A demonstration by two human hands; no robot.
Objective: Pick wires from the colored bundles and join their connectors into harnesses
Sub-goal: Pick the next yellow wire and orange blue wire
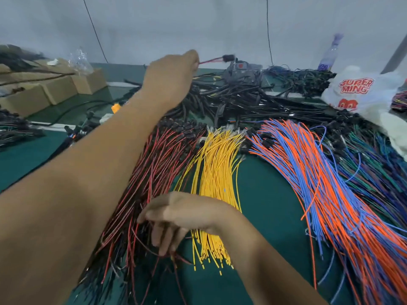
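left hand point(170, 79) pinching blurred red wire point(209, 60)

Green table point(271, 194) under red-black bundle point(154, 164), yellow bundle point(217, 170), cardboard boxes point(55, 89).

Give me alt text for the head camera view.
The left hand lifts a red wire with a black connector while the right hand fingers the red-and-black bundle; yellow and orange-and-blue bundles lie alongside.
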